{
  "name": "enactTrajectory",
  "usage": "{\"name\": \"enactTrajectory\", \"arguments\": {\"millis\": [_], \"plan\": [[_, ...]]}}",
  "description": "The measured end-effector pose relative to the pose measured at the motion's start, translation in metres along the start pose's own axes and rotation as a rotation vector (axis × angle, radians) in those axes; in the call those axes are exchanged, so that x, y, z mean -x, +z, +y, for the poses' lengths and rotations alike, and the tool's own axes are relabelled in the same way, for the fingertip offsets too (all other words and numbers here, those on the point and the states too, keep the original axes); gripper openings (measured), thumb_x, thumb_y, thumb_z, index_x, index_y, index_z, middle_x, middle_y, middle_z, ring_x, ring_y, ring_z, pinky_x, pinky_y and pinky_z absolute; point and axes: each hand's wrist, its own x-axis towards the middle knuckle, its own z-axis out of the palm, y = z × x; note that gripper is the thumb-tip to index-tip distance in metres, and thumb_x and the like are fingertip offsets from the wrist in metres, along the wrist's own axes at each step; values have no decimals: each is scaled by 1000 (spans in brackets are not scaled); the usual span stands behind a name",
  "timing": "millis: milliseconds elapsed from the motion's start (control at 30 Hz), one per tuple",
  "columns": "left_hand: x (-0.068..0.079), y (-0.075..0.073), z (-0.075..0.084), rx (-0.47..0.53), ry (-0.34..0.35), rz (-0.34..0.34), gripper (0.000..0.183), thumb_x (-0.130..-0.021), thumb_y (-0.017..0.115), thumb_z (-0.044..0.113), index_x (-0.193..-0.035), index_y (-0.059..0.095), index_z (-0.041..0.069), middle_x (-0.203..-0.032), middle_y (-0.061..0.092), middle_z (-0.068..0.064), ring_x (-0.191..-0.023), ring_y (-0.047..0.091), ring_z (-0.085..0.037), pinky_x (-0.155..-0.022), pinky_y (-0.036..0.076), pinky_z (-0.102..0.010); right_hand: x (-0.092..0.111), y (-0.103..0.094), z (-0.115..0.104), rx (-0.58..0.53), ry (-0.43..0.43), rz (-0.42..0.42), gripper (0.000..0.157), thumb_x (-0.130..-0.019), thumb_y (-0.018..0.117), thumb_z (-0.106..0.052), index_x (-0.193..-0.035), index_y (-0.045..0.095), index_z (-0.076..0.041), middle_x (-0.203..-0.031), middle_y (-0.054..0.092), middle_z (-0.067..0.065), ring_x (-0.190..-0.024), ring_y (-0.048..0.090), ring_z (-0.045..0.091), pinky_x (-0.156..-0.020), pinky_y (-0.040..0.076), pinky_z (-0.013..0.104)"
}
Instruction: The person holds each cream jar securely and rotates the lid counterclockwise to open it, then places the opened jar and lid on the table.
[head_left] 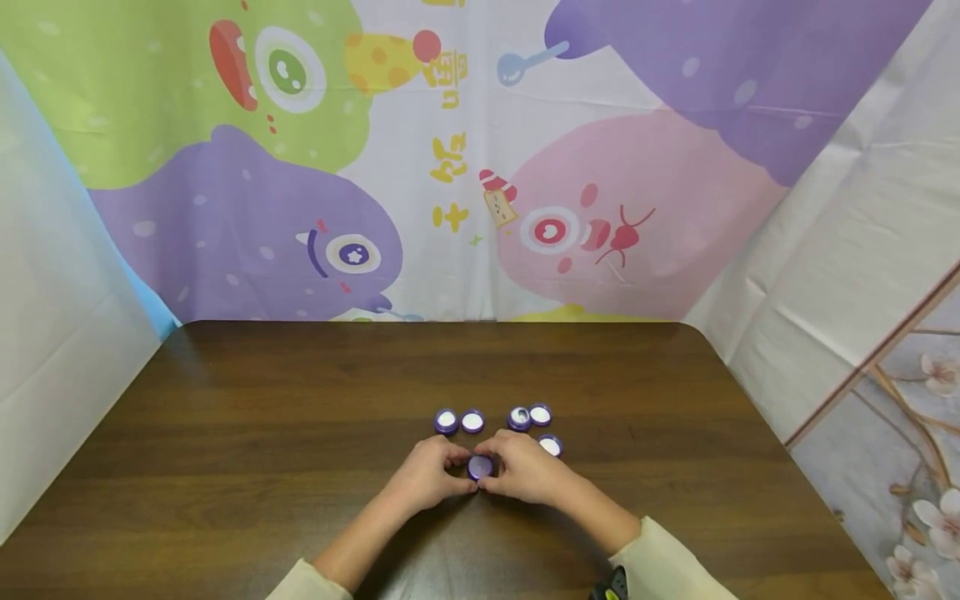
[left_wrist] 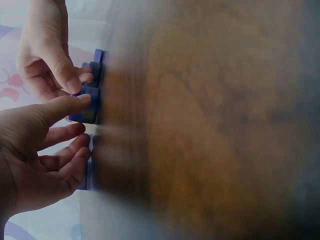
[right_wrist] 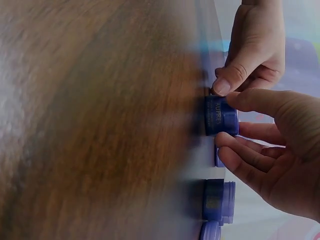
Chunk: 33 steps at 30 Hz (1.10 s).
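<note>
A small purple-blue cream jar point(head_left: 480, 468) with a flat top sits near the middle of the table, between both hands. My left hand point(head_left: 429, 477) pinches it from the left with thumb and fingers. From the right, my right hand point(head_left: 528, 469) pinches the same jar, the two thumbs close together on its near side. Up close in the right wrist view, the jar point(right_wrist: 220, 116) carries the printed word AUPRES. In the left wrist view, the fingers partly hide the jar point(left_wrist: 86, 116).
Beyond my left hand lie a purple jar point(head_left: 446, 422) and a white-topped round piece point(head_left: 472, 422). Beyond my right hand stand an open jar point(head_left: 518, 419), another round piece point(head_left: 540, 414) and a third point(head_left: 551, 446) close to the knuckles. A printed curtain point(head_left: 465, 275) hangs behind the wooden table point(head_left: 262, 467).
</note>
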Motion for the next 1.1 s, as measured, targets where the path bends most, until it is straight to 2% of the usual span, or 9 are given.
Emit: {"name": "enactTrajectory", "arguments": {"millis": [133, 233, 533, 633, 867, 1100], "plan": [[1, -2, 0, 25, -16, -17, 36, -72, 79, 20, -102, 70, 3, -91, 68, -8, -82, 59, -17, -71, 50, -31, 0, -1, -2, 9, 4, -6, 33, -76, 74, -17, -104, 68, -2, -88, 62, 3, -72, 50, 6, -61, 43, 14], [2, -3, 1, 35, -21, -22, 37, -72, 79, 21, -103, 70, 4, -91, 69, -6, -80, 58, -15, -69, 49, -29, 1, -3, -4, -30, 14, 8, 30, -76, 74, -19, -102, 68, -3, -88, 63, 3, -73, 52, 6, -62, 44, 14], [4, -5, 4, 66, 19, 26, 35, -70, 81, 27, -99, 72, 9, -93, 70, -3, -86, 60, -15, -74, 50, -29, 2, -9, -11, -119, 53, 44, 27, -81, 71, -24, -100, 68, -6, -83, 57, -2, -65, 47, 2, -56, 44, 16], [4, -5, 6, 56, 30, 60, 31, -71, 80, 26, -95, 73, 9, -89, 69, -3, -84, 59, -16, -72, 48, -26, 2, -11, -13, -127, 66, 70, 28, -81, 71, -26, -100, 67, -6, -82, 56, -3, -64, 47, 2, -55, 43, 16], [5, -6, 10, -18, 83, 139, 27, -66, 82, 18, -88, 71, 7, -81, 61, 1, -76, 53, -15, -64, 41, -20, 1, -14, -19, -63, 52, 86, 32, -82, 71, -32, -100, 67, -6, -79, 54, -4, -63, 44, 2, -54, 41, 15], [5, -8, 14, -44, 129, 209, 27, -62, 80, 13, -88, 72, 7, -83, 60, 3, -79, 50, -13, -68, 41, -23, 4, -20, -26, 29, -12, 119, 28, -84, 69, -28, -101, 66, -7, -78, 52, -3, -63, 43, 1, -53, 40, 13]]}}
